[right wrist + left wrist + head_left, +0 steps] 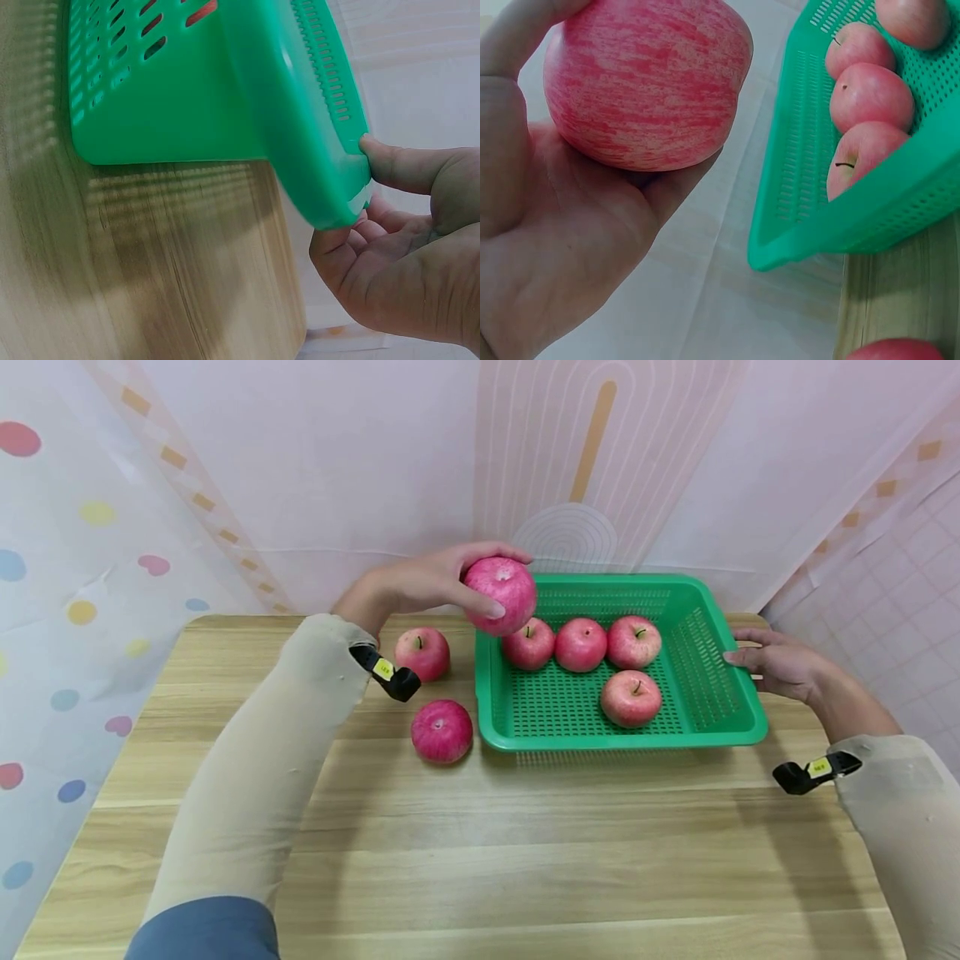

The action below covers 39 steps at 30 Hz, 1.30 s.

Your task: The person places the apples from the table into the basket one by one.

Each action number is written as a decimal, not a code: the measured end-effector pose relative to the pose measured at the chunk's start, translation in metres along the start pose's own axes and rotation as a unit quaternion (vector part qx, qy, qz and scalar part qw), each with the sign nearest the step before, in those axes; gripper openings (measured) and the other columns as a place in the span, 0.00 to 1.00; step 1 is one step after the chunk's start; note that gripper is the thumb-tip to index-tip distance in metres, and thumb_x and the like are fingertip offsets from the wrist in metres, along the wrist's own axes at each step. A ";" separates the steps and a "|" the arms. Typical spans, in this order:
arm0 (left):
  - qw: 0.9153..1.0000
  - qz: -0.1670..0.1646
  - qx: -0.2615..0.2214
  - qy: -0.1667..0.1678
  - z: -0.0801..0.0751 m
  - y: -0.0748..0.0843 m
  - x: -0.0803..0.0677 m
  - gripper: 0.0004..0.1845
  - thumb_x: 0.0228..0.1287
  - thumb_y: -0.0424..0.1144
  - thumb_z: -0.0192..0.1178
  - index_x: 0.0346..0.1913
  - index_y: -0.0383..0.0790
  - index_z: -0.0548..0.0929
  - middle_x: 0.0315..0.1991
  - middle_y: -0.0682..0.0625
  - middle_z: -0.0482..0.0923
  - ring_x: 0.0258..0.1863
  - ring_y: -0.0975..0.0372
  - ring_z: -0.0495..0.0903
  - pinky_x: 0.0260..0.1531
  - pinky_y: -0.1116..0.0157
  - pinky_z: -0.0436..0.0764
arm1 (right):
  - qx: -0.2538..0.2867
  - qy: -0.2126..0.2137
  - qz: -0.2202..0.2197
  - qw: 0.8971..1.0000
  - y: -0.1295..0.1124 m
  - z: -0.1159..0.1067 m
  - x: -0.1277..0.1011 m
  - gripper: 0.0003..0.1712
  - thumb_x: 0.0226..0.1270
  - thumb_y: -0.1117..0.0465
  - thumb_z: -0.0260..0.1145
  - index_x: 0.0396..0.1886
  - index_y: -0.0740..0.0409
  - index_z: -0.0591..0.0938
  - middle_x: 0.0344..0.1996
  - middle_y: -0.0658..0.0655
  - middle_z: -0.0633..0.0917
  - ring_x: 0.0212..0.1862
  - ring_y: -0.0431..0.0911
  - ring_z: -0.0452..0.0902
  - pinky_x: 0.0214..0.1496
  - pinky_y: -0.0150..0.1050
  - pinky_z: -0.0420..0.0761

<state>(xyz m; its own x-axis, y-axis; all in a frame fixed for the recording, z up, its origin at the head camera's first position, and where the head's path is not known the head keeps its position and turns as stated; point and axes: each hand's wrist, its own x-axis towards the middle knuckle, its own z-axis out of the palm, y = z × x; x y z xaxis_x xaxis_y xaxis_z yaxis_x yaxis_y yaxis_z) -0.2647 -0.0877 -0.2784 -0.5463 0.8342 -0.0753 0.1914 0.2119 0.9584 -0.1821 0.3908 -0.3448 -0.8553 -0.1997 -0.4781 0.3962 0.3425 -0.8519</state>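
Observation:
My left hand [431, 583] grips a red-pink apple [504, 597] and holds it over the left rim of a green plastic basket [622, 742]. In the left wrist view the thumb and fingers curve round this apple [652, 82], which is apart from the basket wall. With thumb and curled fingers my right hand [783, 667] pinches the basket's right rim; the right wrist view shows the thumb on top of the rim [300, 127] and the fingers beneath. Inside the basket lie several apples, three in a row at the back and one apple [631, 699] nearer the front.
Two apples sit on the wooden table [480, 860] left of the basket: one apple [422, 653] at the back and a darker apple [442, 732] in front. Behind the table hangs a pale patterned cloth [337, 460].

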 end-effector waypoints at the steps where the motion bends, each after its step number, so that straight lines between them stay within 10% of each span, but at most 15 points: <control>1: 1.000 -0.002 -0.002 0.002 0.001 0.000 0.002 0.39 0.60 0.34 0.66 0.75 0.42 0.65 0.66 0.43 0.69 0.64 0.51 0.71 0.57 0.54 0.81 | -0.002 0.000 0.000 1.000 0.000 0.000 0.000 0.15 0.82 0.66 0.51 0.63 0.52 0.64 0.38 0.43 0.84 0.41 0.37 0.82 0.44 0.36 0.84; 39: 0.997 -0.044 0.010 -0.058 0.038 -0.003 0.081 0.35 0.59 0.39 0.71 0.69 0.45 0.69 0.61 0.47 0.74 0.61 0.55 0.74 0.57 0.55 0.81 | 0.011 0.003 0.002 1.000 0.002 -0.004 -0.004 0.12 0.81 0.67 0.51 0.56 0.49 0.69 0.37 0.45 0.83 0.40 0.38 0.82 0.43 0.36 0.84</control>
<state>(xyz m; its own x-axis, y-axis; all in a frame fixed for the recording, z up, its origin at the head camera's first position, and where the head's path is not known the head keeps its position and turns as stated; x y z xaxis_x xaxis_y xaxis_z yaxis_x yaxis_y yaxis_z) -0.2786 -0.0021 -0.2979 -0.4636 0.8653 -0.1908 0.1643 0.2956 0.9411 -0.1796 0.3962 -0.3442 -0.8557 -0.1934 -0.4800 0.4065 0.3229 -0.8547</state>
